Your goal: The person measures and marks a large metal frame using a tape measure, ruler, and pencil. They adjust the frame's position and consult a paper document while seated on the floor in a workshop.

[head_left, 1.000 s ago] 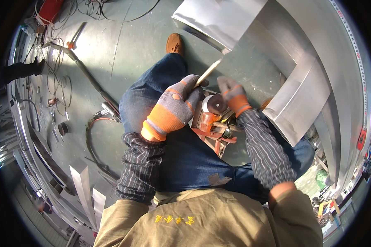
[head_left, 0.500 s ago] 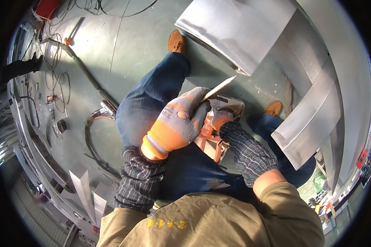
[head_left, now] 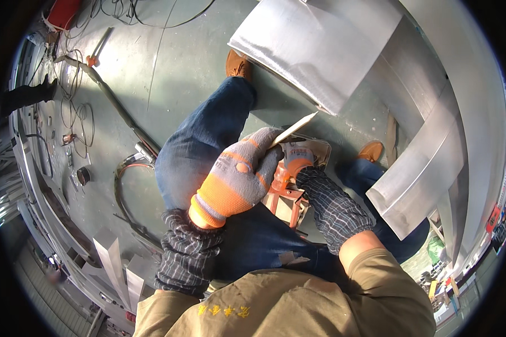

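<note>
My left hand [head_left: 237, 177], in a grey and orange knitted glove, is closed around a pale stick [head_left: 296, 128]. The stick's pointed tip reaches up and right, close to the lower corner of a large brushed-metal panel [head_left: 315, 50]; I cannot tell whether they touch. Partly behind the left hand is my gloved right hand [head_left: 299, 159], low between my legs. Its fingers are mostly hidden. Just below it is an orange-red metal frame [head_left: 289, 195], and a pale-rimmed container [head_left: 327, 150] shows beside it.
Curved sheet-metal pieces [head_left: 419, 174] stand close at my right. A thick hose [head_left: 115, 101] and tangled cables lie on the floor to the left, with a dark round roll [head_left: 83, 176] nearby. Long metal strips [head_left: 113, 264] are stacked at the lower left. Another person's dark-clad leg [head_left: 31, 95] is at far left.
The stick's tip sits slightly lower and left in the picture, with both hands moved a little the same way. The metal panel also appears lower as the view shifts. The left hand keeps its hold.
</note>
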Demonstrator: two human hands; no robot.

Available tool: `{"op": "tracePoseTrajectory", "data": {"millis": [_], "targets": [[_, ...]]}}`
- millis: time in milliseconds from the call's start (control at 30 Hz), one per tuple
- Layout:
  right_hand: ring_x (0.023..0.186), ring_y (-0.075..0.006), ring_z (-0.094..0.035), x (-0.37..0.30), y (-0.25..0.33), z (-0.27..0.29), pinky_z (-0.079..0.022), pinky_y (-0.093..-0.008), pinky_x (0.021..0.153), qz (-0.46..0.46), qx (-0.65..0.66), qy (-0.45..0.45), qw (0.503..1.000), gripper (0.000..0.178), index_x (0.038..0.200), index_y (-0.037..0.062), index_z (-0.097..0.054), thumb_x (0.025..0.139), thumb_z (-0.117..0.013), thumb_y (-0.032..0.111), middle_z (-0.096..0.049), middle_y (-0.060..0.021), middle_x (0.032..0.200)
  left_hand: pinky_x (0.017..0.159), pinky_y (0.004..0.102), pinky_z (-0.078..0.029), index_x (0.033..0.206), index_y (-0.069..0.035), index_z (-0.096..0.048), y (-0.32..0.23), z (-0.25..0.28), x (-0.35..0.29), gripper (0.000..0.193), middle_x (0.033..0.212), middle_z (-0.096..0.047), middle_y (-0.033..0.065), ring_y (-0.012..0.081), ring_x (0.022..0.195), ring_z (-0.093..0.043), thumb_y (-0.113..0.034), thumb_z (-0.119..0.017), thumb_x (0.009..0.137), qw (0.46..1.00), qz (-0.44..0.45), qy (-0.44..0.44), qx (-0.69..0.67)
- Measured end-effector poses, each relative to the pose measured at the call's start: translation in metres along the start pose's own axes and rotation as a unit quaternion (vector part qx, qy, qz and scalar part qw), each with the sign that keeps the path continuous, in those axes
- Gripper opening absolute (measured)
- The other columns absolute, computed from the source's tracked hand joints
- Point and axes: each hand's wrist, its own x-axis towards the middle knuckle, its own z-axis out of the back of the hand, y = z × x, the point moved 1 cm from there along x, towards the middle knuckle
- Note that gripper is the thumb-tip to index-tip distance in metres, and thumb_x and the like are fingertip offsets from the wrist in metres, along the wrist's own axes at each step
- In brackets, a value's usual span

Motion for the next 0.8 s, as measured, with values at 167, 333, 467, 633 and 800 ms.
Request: {"op": "tracePoseTrajectory", "data": {"millis": [167, 333, 467, 633, 800], "targets": [[0.103, -0.0301, -0.073, 0.013, -0.003, 0.016, -0.056, -0.0461, 0.084, 0.044, -0.082, 0.021, 0.995, 0.027, 0.113, 0.0117, -0.074, 0.095, -0.062, 0.028, -0.075, -0.0120, 0.112, 0.086, 0.0280, -0.055, 0.129, 0.003, -0.063, 0.000, -0.001, 0.000, 0.028, 0.106, -0.069, 0.0099, 0.0148, 0.101, -0.069, 0.002, -0.055, 0.102, 1.000, 0.005, 0.002, -0.009], [0.104, -0.0286, -0.074, 0.014, -0.002, 0.030, -0.057, -0.0432, 0.084, 0.047, -0.094, 0.094, 0.990, 0.026, 0.109, 0.0112, -0.078, 0.095, -0.062, 0.026, -0.077, -0.0129, 0.113, 0.086, 0.0290, -0.055, 0.130, 0.004, -0.062, -0.001, -0.002, 0.000, 0.029, 0.108, -0.070, 0.0115, 0.0164, 0.102, -0.070, 0.002, -0.055, 0.102, 1.000, 0.001, -0.003, -0.001], [0.096, -0.0329, -0.074, 0.010, -0.016, 0.007, -0.058, -0.0475, 0.080, 0.069, -0.042, 0.060, 0.995, 0.028, 0.108, 0.0086, -0.076, 0.095, -0.062, 0.030, -0.077, -0.0159, 0.103, 0.086, 0.0287, -0.056, 0.130, 0.004, -0.062, -0.007, 0.001, 0.004, 0.030, 0.107, -0.071, 0.0121, 0.0171, 0.102, -0.071, 0.002, -0.055, 0.101, 1.000, -0.006, 0.002, 0.012], [0.093, -0.0414, -0.073, -0.003, -0.026, 0.003, -0.055, -0.0521, 0.082, -0.143, 0.121, 0.035, 0.982, 0.041, 0.115, 0.0043, -0.069, 0.100, -0.057, 0.040, -0.075, -0.0239, 0.102, 0.087, 0.0281, -0.055, 0.129, 0.004, -0.062, -0.001, -0.001, -0.001, 0.028, 0.106, -0.072, 0.0110, 0.0160, 0.102, -0.070, 0.000, -0.056, 0.102, 1.000, 0.002, -0.005, -0.007], [0.100, -0.0429, -0.072, -0.010, -0.004, 0.000, -0.055, -0.0518, 0.091, -0.229, 0.179, -0.001, 0.957, 0.054, 0.128, 0.0020, -0.065, 0.101, -0.052, 0.047, -0.074, -0.0268, 0.110, 0.088, 0.0279, -0.055, 0.129, 0.004, -0.062, -0.002, -0.001, 0.000, 0.027, 0.105, -0.072, 0.0106, 0.0156, 0.101, -0.070, -0.001, -0.055, 0.103, 1.000, 0.006, -0.001, 0.007]]}}
